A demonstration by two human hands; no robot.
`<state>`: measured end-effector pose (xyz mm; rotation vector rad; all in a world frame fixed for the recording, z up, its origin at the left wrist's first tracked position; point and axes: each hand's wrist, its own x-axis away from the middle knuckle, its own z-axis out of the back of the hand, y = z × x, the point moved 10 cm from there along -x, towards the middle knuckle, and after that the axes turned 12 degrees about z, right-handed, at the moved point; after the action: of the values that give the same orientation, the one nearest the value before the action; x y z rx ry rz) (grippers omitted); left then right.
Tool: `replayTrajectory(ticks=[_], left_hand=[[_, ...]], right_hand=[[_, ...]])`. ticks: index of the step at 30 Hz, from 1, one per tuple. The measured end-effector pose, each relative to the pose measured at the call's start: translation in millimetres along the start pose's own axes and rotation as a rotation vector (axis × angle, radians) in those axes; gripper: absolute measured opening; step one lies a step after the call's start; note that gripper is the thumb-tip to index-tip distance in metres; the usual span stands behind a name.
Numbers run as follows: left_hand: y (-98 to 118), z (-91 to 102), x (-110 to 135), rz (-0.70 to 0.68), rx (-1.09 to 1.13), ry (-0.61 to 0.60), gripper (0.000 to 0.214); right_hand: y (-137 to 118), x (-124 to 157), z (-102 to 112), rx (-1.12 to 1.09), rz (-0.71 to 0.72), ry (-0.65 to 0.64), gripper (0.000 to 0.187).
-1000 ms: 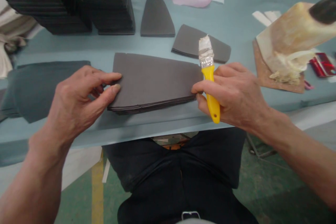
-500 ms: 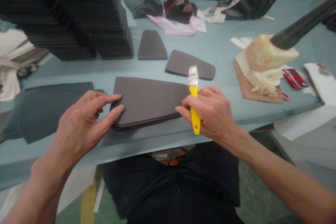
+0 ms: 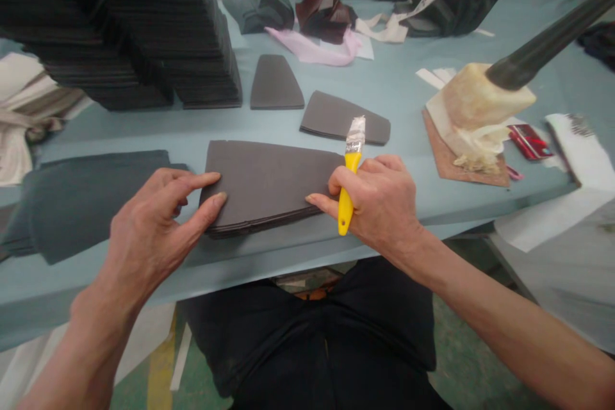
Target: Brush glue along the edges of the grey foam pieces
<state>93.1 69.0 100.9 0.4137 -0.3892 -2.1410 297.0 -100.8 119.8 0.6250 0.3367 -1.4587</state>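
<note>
A stack of dark grey tapered panels (image 3: 271, 182) lies at the table's front edge. My left hand (image 3: 156, 221) is open at its left end, with the straight index finger and thumb apart and their tips resting on the top panel. My right hand (image 3: 377, 198) is closed around a flat paintbrush (image 3: 351, 173) with a yellow handle and whitish, coated bristles pointing up and away. The right thumb touches the stack near its right end, which that hand partly hides. Beyond the brush lie a smaller stack of grey panels (image 3: 343, 116) and a trapezoid panel piece (image 3: 277, 83).
Tall stacks of dark sheets (image 3: 206, 45) stand at back left. Folded dark green cloth (image 3: 96, 198) lies left. To the right, a glue-crusted container (image 3: 480, 99) with a thick dark handle sits on a brown board (image 3: 439, 154), beside a red packet (image 3: 530, 142). Scraps line the back.
My right hand has shifted slightly left along the stack with the brush, whose handle end now leans further left. My left hand stays at the stack's left end.
</note>
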Motion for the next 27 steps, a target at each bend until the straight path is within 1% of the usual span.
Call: replayTrajectory(ticks=[2, 6, 10, 12, 13, 15, 16, 17, 19, 21, 23, 27], left_hand=[[1, -1.1, 1, -0.008, 0.013, 0.000, 0.048], [3, 0.3, 1, -0.050, 0.019, 0.033, 0.043], [7, 15.2, 3, -0.069, -0.034, 0.124, 0.045], [19, 22.8, 9, -0.106, -0.077, 0.175, 0.047], [31, 22.9, 14, -0.162, -0.102, 0.186, 0.047], [63, 11.6, 27, -0.333, -0.161, 0.166, 0.047], [79, 0.9, 35, -0.422, -0.189, 0.136, 0.048], [91, -11.2, 42, -0.476, -0.217, 0.106, 0.049], [106, -32.0, 49, -0.492, -0.270, 0.089, 0.050], [110, -47.6, 51, -0.452, -0.328, 0.084, 0.051], [109, -56.9, 51, -0.418, -0.384, 0.073, 0.053], [107, -59.7, 52, -0.439, -0.415, 0.055, 0.056]], right_hand=[[0, 0, -1, -0.001, 0.003, 0.007, 0.048], [3, 0, -5, 0.017, -0.017, -0.031, 0.049], [3, -1, -7, -0.007, -0.020, -0.052, 0.049], [5, -1, -9, -0.033, -0.043, -0.078, 0.048], [6, -1, -11, -0.046, -0.056, -0.093, 0.048], [7, 0, -13, -0.058, -0.071, -0.112, 0.047], [7, 0, -13, -0.056, -0.075, -0.117, 0.047], [7, 0, -13, -0.050, -0.077, -0.118, 0.048], [6, 0, -13, -0.037, -0.075, -0.114, 0.047], [5, 0, -12, -0.037, -0.062, -0.102, 0.046], [4, 0, -12, -0.039, -0.052, -0.096, 0.045], [2, -1, -11, -0.035, -0.047, -0.078, 0.044]])
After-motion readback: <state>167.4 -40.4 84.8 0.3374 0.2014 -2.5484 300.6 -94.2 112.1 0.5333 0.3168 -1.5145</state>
